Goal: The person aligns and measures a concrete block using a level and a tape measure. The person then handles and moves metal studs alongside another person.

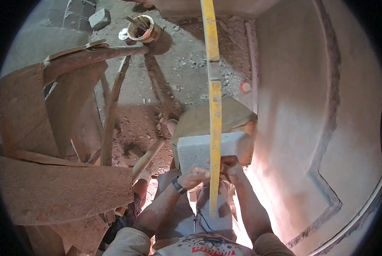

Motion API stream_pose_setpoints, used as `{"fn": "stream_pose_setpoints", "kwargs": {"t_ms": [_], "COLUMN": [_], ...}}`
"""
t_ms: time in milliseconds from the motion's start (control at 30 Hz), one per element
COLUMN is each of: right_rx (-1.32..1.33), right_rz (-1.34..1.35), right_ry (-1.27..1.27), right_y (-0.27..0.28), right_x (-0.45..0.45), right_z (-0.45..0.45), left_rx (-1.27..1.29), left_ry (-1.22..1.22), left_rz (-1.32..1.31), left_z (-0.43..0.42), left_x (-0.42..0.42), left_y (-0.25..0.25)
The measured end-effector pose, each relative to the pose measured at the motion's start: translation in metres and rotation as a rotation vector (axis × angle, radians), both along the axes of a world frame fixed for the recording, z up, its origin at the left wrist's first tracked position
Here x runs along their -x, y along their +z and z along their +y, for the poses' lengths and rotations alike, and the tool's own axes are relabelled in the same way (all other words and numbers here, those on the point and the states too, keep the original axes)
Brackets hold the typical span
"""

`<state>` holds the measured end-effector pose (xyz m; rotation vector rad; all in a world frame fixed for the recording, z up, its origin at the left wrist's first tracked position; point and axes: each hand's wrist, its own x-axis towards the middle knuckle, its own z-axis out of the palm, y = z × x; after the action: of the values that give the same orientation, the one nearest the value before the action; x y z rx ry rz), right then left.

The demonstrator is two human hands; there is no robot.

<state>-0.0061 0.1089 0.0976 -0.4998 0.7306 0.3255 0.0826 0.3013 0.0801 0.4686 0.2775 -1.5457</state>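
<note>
A long yellow spirit level [215, 106] runs from the top of the view down to my lap, standing in front of my chest. My left hand [194, 176], with a dark watch on its wrist, has its fingers pinched at the level's left edge. On the other side my right hand [230, 169] is curled at the level's right edge, its fingertips partly hidden behind the yellow bar. Just beyond my hands lies a pale block [193, 147], crossed by the level in this view. Under the block is a brownish, box-like support [235, 113].
Rough boards [63, 187] and a wooden pole [93, 57] stand at the left. A bucket [145, 30] with tools sits on the rubble-strewn floor, near a loose block [99, 19]. Along the right is a plastered wall [289, 106] with a dark groove cut in it.
</note>
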Motion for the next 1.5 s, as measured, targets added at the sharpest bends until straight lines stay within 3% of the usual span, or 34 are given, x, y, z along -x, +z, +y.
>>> {"fn": "stream_pose_setpoints", "kwargs": {"t_ms": [100,300,500,600,700,800,933,967,1067,1167,1267,1300,1333,1367,1500], "right_rx": [0.117,0.344,0.549,0.596,0.892,1.021,0.872,0.911,0.961,0.933,0.964,0.965,1.005,0.959,0.795], "right_rz": [0.104,-0.095,-0.169,0.013,0.110,0.043,0.164,0.207,0.302,0.334,0.317,0.365,0.297,0.224,0.115], "right_ry": [0.104,-0.011,-0.044,-0.005,-0.029,0.039,0.007,0.041,0.061,0.042,0.043,0.000,0.136,0.098,-0.012], "right_y": [0.012,0.022,0.034,0.044,0.053,0.055,0.050,0.050,0.051,0.043,0.038,0.052,0.048,0.056,0.040], "right_x": [-0.008,-0.023,-0.065,-0.084,-0.084,-0.047,0.031,0.055,0.113,0.155,0.164,0.144,0.142,0.127,0.081], "right_z": [-0.003,-0.002,-0.002,-0.003,-0.012,-0.037,-0.057,-0.061,-0.068,-0.059,-0.049,-0.045,-0.049,-0.052,-0.045], "left_rx": [-0.047,-0.224,-0.256,-0.319,-0.406,-0.482,-0.637,-0.711,-0.770,-0.737,-0.694,-0.645,-0.623,-0.570,-0.372], "left_ry": [-0.056,-0.192,-0.166,-0.159,-0.133,-0.148,-0.060,-0.105,-0.118,-0.139,-0.120,-0.149,-0.155,-0.221,-0.300], "left_rz": [-0.094,-0.170,-0.402,-0.396,-0.502,-0.675,-0.936,-1.202,-1.606,-1.843,-1.389,-1.388,-1.425,-1.196,-1.131], "left_z": [0.003,0.002,-0.010,-0.031,-0.050,-0.056,-0.039,-0.030,-0.030,-0.033,-0.046,-0.053,-0.052,-0.054,-0.079], "left_x": [0.002,-0.008,-0.006,-0.007,-0.001,0.016,0.041,0.046,0.038,0.031,0.041,0.043,0.054,0.062,0.073], "left_y": [-0.003,-0.005,0.009,0.034,0.047,0.044,0.025,0.014,0.037,0.039,0.049,0.053,0.041,0.038,0.068]}}
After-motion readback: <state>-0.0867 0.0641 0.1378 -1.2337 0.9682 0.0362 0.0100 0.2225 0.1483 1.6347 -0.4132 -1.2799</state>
